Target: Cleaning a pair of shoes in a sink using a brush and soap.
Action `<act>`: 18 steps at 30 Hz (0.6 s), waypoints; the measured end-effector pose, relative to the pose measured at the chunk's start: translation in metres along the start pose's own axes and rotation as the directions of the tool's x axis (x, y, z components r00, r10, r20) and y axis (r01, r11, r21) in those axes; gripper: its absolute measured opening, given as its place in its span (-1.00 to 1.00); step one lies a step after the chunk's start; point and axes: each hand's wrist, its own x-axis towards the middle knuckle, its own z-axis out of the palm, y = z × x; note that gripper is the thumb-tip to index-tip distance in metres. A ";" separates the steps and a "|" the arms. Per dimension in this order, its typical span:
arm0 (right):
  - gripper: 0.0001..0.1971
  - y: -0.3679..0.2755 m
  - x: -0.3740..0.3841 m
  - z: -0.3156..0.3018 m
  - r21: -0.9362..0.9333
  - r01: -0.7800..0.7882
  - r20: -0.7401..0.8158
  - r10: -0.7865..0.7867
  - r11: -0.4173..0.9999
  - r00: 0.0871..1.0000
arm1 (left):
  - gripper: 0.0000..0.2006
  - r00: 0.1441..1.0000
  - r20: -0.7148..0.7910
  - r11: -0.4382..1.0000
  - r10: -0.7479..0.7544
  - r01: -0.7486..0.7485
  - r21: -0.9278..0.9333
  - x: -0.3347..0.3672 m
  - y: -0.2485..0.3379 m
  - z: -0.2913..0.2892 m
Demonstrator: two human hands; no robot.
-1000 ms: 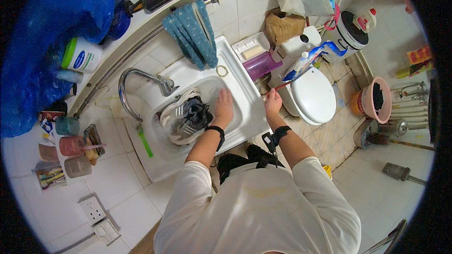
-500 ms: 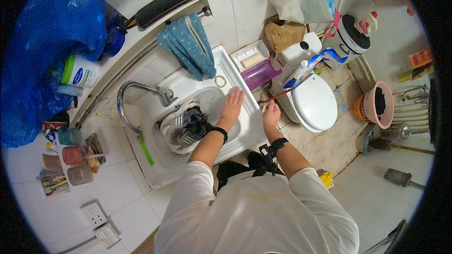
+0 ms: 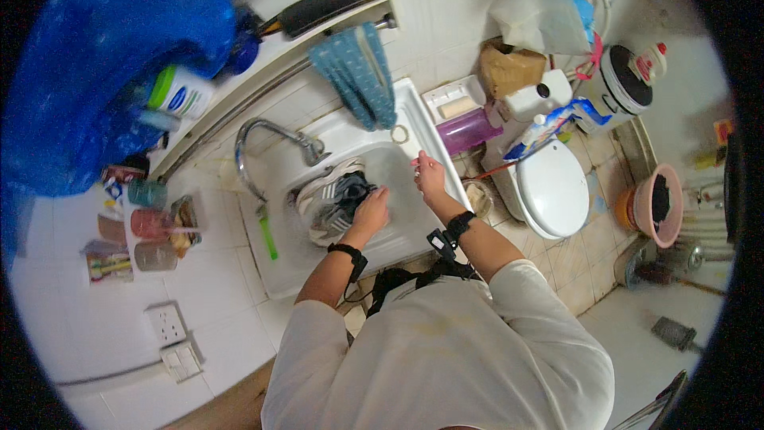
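A pair of sneakers [image 3: 336, 201], black and white with stripes, lies in the white sink [image 3: 274, 277]. My left hand [image 3: 372, 210] is at the dark opening of the nearer shoe, its fingers curled in against the edge. Over the right side of the basin is my right hand [image 3: 430, 177], with fingers pinched together. Whatever they may hold is too small to make out. Both wrists wear black bands. The curved chrome faucet [image 3: 248, 142] arches over the left of the sink, and a bright green strip [image 3: 268, 232] hangs at its spout.
A blue patterned towel [image 3: 358, 76] hangs above the sink's back edge, near a beaded ring [image 3: 399, 134]. To the right stand a purple container [image 3: 468, 132], a round tub [image 3: 478, 197] and a toilet [image 3: 555, 191]. Cups [image 3: 151, 223] sit on the left wall rack.
My left hand has gone from lying flat over the sink's right side to the shoes. My right hand has come from beside the sink to above the basin. The view has shifted.
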 end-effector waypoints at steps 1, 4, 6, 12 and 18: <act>-0.65 -0.001 -0.001 0.010 -0.004 -0.006 0.023 0.006 1.000 1.000 | -0.56 0.999 -0.019 0.997 -0.028 0.027 -0.071 -0.012 -0.006 -0.005; -0.56 0.008 -0.006 0.045 0.037 -0.234 0.180 0.224 0.971 0.958 | -0.73 0.972 -0.164 0.950 -0.168 0.115 -0.290 -0.054 -0.027 -0.023; -0.56 0.029 -0.006 0.060 -0.048 -0.248 0.185 0.253 0.968 0.950 | -0.77 0.938 -0.172 0.908 -0.302 0.229 -0.350 -0.086 -0.043 -0.030; -0.50 0.123 0.042 0.048 -0.593 -0.057 0.067 0.120 0.803 0.990 | -0.86 0.824 -0.107 0.810 -0.556 0.509 -0.292 -0.151 -0.122 -0.003; -0.68 0.110 0.008 0.038 -0.940 0.199 0.197 -0.033 0.277 0.980 | -0.77 0.708 0.045 0.651 -0.704 0.670 -0.358 -0.193 -0.181 0.048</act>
